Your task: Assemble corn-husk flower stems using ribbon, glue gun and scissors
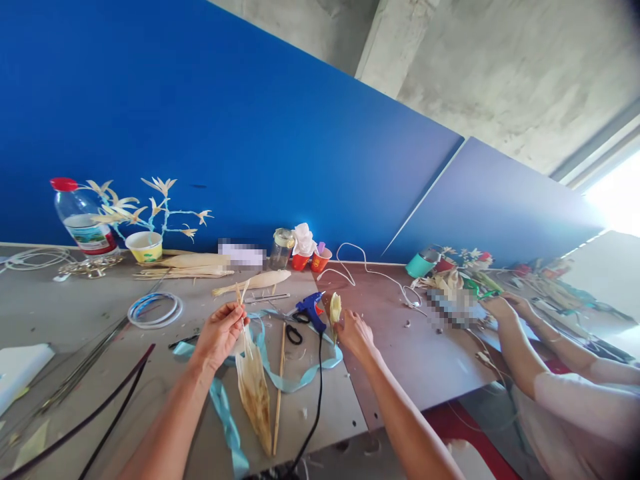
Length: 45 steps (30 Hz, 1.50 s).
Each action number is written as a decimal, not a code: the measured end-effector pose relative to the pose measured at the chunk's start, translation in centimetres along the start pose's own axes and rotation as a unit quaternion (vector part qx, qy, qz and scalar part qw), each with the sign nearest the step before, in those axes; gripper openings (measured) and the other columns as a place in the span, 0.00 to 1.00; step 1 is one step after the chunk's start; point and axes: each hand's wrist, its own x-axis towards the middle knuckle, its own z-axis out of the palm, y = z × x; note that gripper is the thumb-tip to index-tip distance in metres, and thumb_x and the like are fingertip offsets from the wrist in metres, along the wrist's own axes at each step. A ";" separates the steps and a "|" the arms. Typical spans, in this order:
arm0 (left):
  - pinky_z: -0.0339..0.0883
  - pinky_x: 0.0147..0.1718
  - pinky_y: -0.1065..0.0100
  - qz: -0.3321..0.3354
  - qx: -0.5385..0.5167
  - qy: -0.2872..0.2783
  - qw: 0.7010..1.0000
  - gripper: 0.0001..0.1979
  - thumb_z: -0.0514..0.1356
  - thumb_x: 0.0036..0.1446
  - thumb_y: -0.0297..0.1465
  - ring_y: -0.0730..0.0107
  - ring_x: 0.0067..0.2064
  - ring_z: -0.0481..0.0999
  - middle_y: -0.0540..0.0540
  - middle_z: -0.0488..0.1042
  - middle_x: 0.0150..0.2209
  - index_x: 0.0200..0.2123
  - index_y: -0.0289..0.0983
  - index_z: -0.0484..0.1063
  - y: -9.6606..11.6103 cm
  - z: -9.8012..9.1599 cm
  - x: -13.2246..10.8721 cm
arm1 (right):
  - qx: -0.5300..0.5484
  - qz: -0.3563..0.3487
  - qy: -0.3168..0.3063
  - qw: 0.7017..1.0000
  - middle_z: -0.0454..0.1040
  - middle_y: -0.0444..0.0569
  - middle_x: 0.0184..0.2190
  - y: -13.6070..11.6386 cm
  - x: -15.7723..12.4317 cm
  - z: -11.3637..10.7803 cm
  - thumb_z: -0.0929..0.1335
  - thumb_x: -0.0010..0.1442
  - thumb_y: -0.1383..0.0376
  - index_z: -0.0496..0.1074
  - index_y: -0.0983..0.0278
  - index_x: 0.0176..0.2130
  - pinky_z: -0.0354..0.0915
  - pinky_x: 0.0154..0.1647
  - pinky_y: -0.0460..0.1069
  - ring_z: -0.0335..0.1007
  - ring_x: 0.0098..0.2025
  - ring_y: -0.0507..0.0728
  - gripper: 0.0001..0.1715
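Note:
My left hand (pixel 220 333) is closed in a pinch on thin strips at the top of a dried corn husk (pixel 254 387), whose broad brown-stained end reaches down toward the table's front edge. To the right, my right hand (pixel 356 333) has its fingers closed at the lower part of a small pale yellow husk piece (pixel 335 308), which stands upright. Between the hands lie a blue glue gun (pixel 311 308), black-handled scissors (pixel 295 332), a light blue ribbon (pixel 295 385) and a thin wooden stick (pixel 279 393).
Husk flowers on wire stand in a yellow cup (pixel 144 247) near a large bottle (pixel 85 223). More husks (pixel 260 280), a glass jar (pixel 283 248) and red cups (pixel 301 260) line the blue partition (pixel 250 133). Another person's arms (pixel 520 340) work at the right.

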 end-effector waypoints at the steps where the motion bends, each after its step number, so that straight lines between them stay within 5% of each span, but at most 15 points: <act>1: 0.70 0.33 0.72 0.000 0.000 -0.001 1.000 0.10 0.71 0.39 0.28 0.83 0.21 0.67 0.52 0.73 0.21 0.26 0.34 0.74 0.0 0.0 0.0 | 0.014 0.015 -0.014 1.000 0.74 0.59 0.43 0.3 0.3 0.3 0.66 0.54 0.60 0.69 0.65 0.47 0.61 0.38 0.51 0.72 0.43 0.62 0.21; 8: 0.70 0.32 0.72 -0.001 -0.009 -0.003 1.000 0.10 0.71 0.38 0.27 0.83 0.20 0.67 0.53 0.72 0.21 0.24 0.34 0.74 0.1 0.7 -0.5 | 0.115 0.068 0.051 0.990 0.76 0.52 0.37 0.0 2.5 -0.6 0.59 0.56 0.68 0.61 0.68 0.55 0.63 0.39 0.47 0.73 0.41 0.56 0.26; 13: 0.70 0.30 0.72 0.000 -0.010 0.017 1.000 0.11 0.72 0.35 0.27 0.82 0.20 0.67 0.53 0.73 0.22 0.24 0.34 0.74 0.3 0.8 -0.6 | 0.089 0.013 0.061 0.994 0.73 0.59 0.45 -2.4 3.6 -2.5 0.62 0.58 0.54 0.62 0.66 0.53 0.63 0.41 0.52 0.71 0.46 0.62 0.28; 18: 0.69 0.31 0.72 0.002 -0.016 0.001 1.000 0.11 0.72 0.36 0.28 0.82 0.20 0.67 0.53 0.72 0.21 0.25 0.34 0.74 0.2 0.9 -0.6 | 0.068 0.062 -0.023 0.996 0.76 0.58 0.37 -0.9 2.9 0.0 0.67 0.53 0.60 0.66 0.67 0.48 0.64 0.36 0.52 0.74 0.38 0.62 0.23; 23: 0.69 0.30 0.73 -0.002 -0.009 0.000 1.000 0.11 0.72 0.36 0.28 0.80 0.21 0.69 0.53 0.71 0.20 0.24 0.34 0.73 0.1 1.3 -0.8 | 0.107 0.053 0.027 0.992 0.75 0.54 0.39 0.3 3.4 0.3 0.60 0.57 0.67 0.63 0.65 0.53 0.64 0.37 0.49 0.73 0.40 0.58 0.23; 26: 0.68 0.29 0.73 -0.001 -0.007 0.004 1.000 0.12 0.72 0.35 0.28 0.82 0.20 0.66 0.54 0.70 0.19 0.24 0.34 0.73 0.1 1.4 -0.8 | 0.239 -0.065 0.074 0.966 0.76 0.48 0.38 -3.0 4.4 -1.3 0.61 0.55 0.67 0.65 0.63 0.52 0.65 0.39 0.48 0.72 0.38 0.55 0.23; 31: 0.68 0.31 0.71 0.000 0.001 0.000 1.000 0.12 0.72 0.36 0.28 0.80 0.22 0.68 0.53 0.72 0.22 0.25 0.34 0.73 -0.1 1.2 -0.7 | 0.333 -0.290 0.085 0.893 0.71 0.53 0.46 -13.0 5.3 -3.5 0.65 0.54 0.65 0.67 0.64 0.52 0.65 0.45 0.50 0.69 0.42 0.55 0.25; 34: 0.67 0.31 0.72 -0.001 0.007 0.001 1.000 0.11 0.72 0.36 0.29 0.80 0.22 0.69 0.53 0.72 0.21 0.25 0.35 0.73 -0.1 1.0 -0.6 | 0.341 -0.337 0.099 0.872 0.64 0.55 0.54 -15.8 5.3 -3.8 0.66 0.56 0.63 0.64 0.63 0.56 0.64 0.49 0.51 0.66 0.47 0.56 0.28; 36: 0.67 0.31 0.72 0.000 0.002 0.005 1.000 0.12 0.72 0.35 0.29 0.80 0.22 0.69 0.53 0.72 0.21 0.24 0.35 0.73 -0.1 1.0 -0.6 | 0.334 -0.316 0.099 0.883 0.67 0.55 0.49 -14.9 4.9 -3.2 0.65 0.56 0.66 0.66 0.64 0.54 0.63 0.50 0.51 0.67 0.46 0.56 0.25; 40: 0.68 0.30 0.72 0.000 -0.011 0.005 1.000 0.12 0.72 0.34 0.28 0.82 0.19 0.66 0.54 0.71 0.20 0.24 0.34 0.73 -0.2 1.1 -0.6 | 0.251 -0.154 0.063 0.954 0.69 0.55 0.42 -8.6 3.1 -0.9 0.65 0.55 0.66 0.68 0.68 0.50 0.66 0.42 0.51 0.69 0.35 0.55 0.22; 45: 0.68 0.32 0.71 -0.008 -0.006 -0.018 1.000 0.08 0.70 0.40 0.27 0.82 0.20 0.66 0.54 0.70 0.19 0.25 0.35 0.74 -0.4 1.0 -0.6 | 0.096 -0.129 -0.014 0.987 0.71 0.54 0.40 -3.6 -0.1 0.7 0.66 0.56 0.64 0.73 0.65 0.42 0.63 0.43 0.50 0.70 0.41 0.58 0.14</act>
